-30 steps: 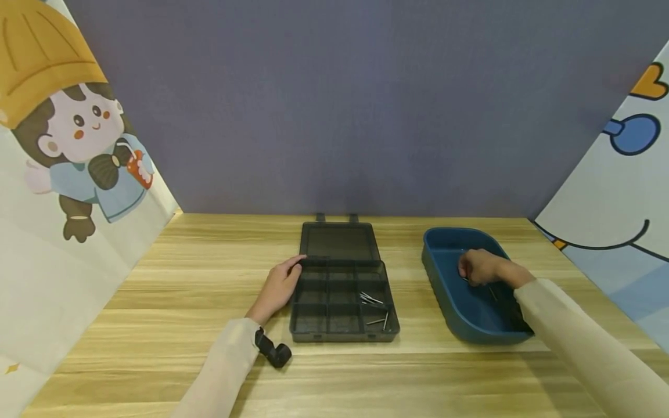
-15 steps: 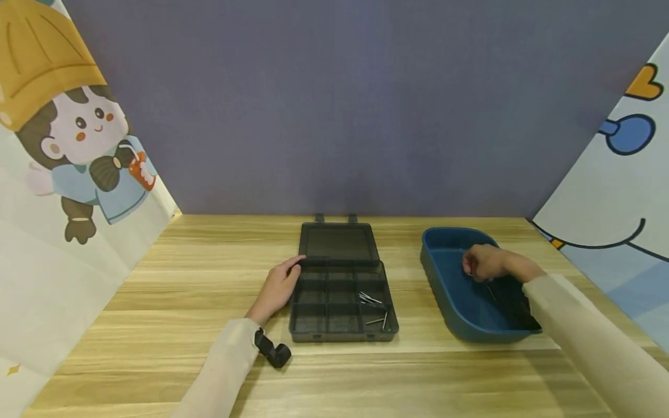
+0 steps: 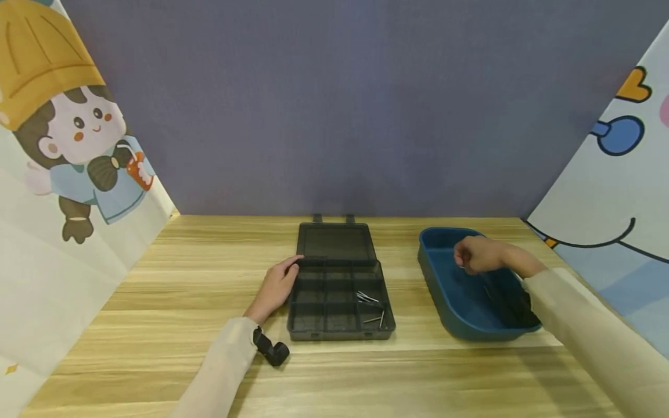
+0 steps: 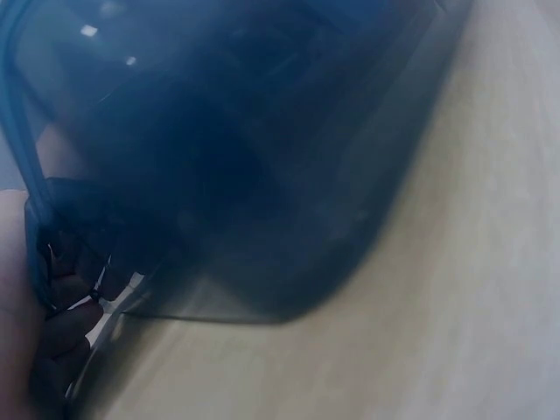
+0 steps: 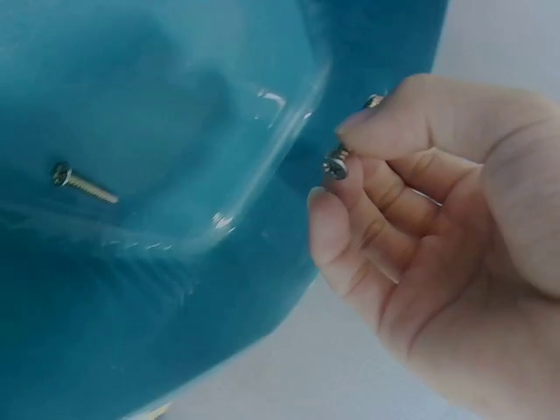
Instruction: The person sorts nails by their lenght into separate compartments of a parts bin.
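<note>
In the head view, my left hand [image 3: 276,288] rests against the left edge of a dark translucent compartment box [image 3: 303,335], fingers reaching its far left corner. The box's lid [image 3: 337,241] lies folded back behind it. Several metal screws [image 3: 367,298] lie in its right-hand compartments. Over a blue bin [image 3: 432,287], my right hand [image 3: 483,255] pinches a small screw [image 5: 335,164] between thumb and fingertips. The thumb partly covers the screw. Another screw [image 5: 83,182] lies on the bin's floor. The left wrist view is mostly filled by the blurred box wall [image 4: 262,219].
The wooden table [image 3: 334,377] spreads around the box and bin. A grey panel [image 3: 340,104] stands along the back, with cartoon-printed walls left and right. A black strap with a round piece [image 3: 272,350] sits on the left wrist.
My right hand has risen from the bin's floor and shifted slightly toward the back left, pinching the screw. The left hand stays at the box edge.
</note>
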Motion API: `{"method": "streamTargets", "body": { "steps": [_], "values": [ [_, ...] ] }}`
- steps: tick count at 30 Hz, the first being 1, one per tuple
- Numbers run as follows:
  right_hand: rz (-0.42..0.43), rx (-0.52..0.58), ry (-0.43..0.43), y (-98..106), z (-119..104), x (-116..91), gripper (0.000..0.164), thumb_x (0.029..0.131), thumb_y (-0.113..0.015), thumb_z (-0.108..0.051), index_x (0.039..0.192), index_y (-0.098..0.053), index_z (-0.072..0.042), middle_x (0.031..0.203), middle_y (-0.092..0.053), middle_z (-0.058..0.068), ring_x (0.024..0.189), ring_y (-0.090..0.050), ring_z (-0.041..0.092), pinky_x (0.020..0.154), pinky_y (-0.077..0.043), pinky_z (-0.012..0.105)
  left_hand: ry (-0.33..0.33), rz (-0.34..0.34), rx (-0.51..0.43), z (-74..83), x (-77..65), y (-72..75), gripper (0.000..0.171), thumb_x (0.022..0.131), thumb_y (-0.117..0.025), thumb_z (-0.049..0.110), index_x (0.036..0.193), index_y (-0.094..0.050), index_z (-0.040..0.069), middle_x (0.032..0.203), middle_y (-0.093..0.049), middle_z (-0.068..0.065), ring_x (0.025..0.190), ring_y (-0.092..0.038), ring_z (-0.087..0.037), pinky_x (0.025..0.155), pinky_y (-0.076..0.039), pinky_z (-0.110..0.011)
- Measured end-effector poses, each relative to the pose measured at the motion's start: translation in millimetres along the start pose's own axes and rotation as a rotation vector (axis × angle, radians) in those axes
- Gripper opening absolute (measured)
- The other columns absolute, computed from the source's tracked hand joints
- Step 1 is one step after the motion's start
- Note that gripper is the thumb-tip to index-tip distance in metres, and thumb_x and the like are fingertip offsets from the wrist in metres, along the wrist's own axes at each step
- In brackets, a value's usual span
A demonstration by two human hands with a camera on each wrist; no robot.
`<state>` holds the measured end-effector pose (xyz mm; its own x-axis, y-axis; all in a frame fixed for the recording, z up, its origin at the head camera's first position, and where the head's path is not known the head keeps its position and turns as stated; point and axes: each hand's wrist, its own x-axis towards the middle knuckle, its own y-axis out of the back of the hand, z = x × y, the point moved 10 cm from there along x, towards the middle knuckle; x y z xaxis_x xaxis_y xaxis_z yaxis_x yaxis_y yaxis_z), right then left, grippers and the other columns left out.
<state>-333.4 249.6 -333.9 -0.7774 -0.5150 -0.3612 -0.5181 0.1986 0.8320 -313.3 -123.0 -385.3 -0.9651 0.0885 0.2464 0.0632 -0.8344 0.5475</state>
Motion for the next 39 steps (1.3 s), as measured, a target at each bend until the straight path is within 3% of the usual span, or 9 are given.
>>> {"method": "streamTargets", "body": {
  "steps": [8, 10, 11, 16, 17, 22, 27, 35, 39],
  "values": [
    [-0.011, 0.012, 0.024, 0, -20, -2, 0.017, 0.077, -0.047, 0.011, 0.082, -0.051, -0.006, 0.066, -0.040, -0.002, 0.057, -0.031, 0.010, 0.055, -0.030, 0.025, -0.001, -0.004, 0.003, -0.3, 0.9, -1.0, 0.038, 0.101, -0.041, 0.019, 0.133, -0.055, 0.006, 0.122, -0.061, -0.024, 0.115, -0.056, -0.033, 0.105, -0.041, -0.049],
    [-0.009, -0.001, 0.044, 0, -29, -2, 0.016, 0.079, -0.048, 0.009, 0.082, -0.052, -0.006, 0.066, -0.040, -0.002, 0.057, -0.031, 0.010, 0.055, -0.029, 0.025, 0.011, -0.002, -0.001, -1.8, 0.9, -0.6, 0.038, 0.101, -0.040, 0.020, 0.133, -0.056, 0.007, 0.106, -0.062, -0.026, 0.109, -0.057, -0.032, 0.105, -0.041, -0.049],
    [-0.008, -0.008, 0.055, 0, -34, -1, 0.016, 0.079, -0.047, 0.009, 0.082, -0.052, -0.006, 0.066, -0.040, -0.002, 0.056, -0.031, 0.010, 0.055, -0.029, 0.025, 0.006, 0.002, 0.001, -2.2, 1.5, -0.4, 0.038, 0.101, -0.041, 0.020, 0.133, -0.056, 0.007, 0.113, -0.063, -0.025, 0.112, -0.057, -0.031, 0.105, -0.041, -0.049],
    [-0.015, -0.026, 0.096, -4, -56, 1, 0.016, 0.078, -0.048, 0.010, 0.081, -0.052, -0.005, 0.064, -0.037, -0.004, 0.055, -0.028, 0.009, 0.055, -0.027, 0.024, 0.001, -0.008, 0.009, -3.5, 3.1, -2.6, 0.038, 0.101, -0.040, 0.020, 0.134, -0.055, 0.006, 0.110, -0.064, -0.023, 0.110, -0.057, -0.032, 0.105, -0.041, -0.049],
    [-0.017, -0.029, 0.102, -5, -60, 1, 0.017, 0.077, -0.048, 0.011, 0.081, -0.052, -0.006, 0.064, -0.036, -0.004, 0.055, -0.027, 0.009, 0.054, -0.026, 0.024, -0.003, -0.003, 0.010, -3.2, 3.3, -2.4, 0.038, 0.101, -0.041, 0.019, 0.134, -0.055, 0.006, 0.116, -0.064, -0.022, 0.113, -0.057, -0.032, 0.104, -0.041, -0.049],
    [-0.012, -0.054, 0.115, -11, -79, 3, 0.019, 0.077, -0.049, 0.012, 0.080, -0.052, -0.006, 0.063, -0.034, -0.004, 0.055, -0.026, 0.010, 0.055, -0.025, 0.024, 0.007, -0.002, 0.009, -3.6, 2.2, -2.0, 0.038, 0.101, -0.041, 0.019, 0.134, -0.055, 0.006, 0.101, -0.064, -0.024, 0.103, -0.058, -0.031, 0.104, -0.041, -0.049],
    [-0.004, -0.072, 0.143, -15, -96, 4, 0.019, 0.076, -0.049, 0.014, 0.080, -0.052, -0.004, 0.065, -0.035, -0.004, 0.056, -0.026, 0.010, 0.055, -0.025, 0.024, 0.005, 0.003, 0.002, -2.1, 1.6, -0.2, 0.037, 0.101, -0.042, 0.019, 0.133, -0.056, 0.006, 0.134, -0.056, -0.019, 0.122, -0.053, -0.031, 0.106, -0.040, -0.049],
    [0.014, -0.086, 0.209, -22, -121, 8, 0.022, 0.074, -0.049, 0.016, 0.077, -0.052, -0.006, 0.065, -0.035, -0.004, 0.057, -0.027, 0.009, 0.055, -0.025, 0.023, 0.009, -0.006, 0.007, -3.0, 1.2, -1.4, 0.038, 0.101, -0.041, 0.018, 0.134, -0.055, 0.006, 0.118, -0.062, -0.023, 0.112, -0.055, -0.029, 0.106, -0.040, -0.049],
    [0.013, -0.089, 0.246, -31, -135, 10, 0.027, 0.070, -0.046, 0.020, 0.077, -0.053, -0.004, 0.066, -0.033, -0.004, 0.058, -0.027, 0.009, 0.056, -0.025, 0.023, 0.006, 0.001, 0.005, -1.5, 0.9, 0.0, 0.037, 0.101, -0.042, 0.019, 0.132, -0.056, 0.006, 0.131, -0.058, -0.020, 0.119, -0.055, -0.030, 0.106, -0.039, -0.049]
  ]
}}
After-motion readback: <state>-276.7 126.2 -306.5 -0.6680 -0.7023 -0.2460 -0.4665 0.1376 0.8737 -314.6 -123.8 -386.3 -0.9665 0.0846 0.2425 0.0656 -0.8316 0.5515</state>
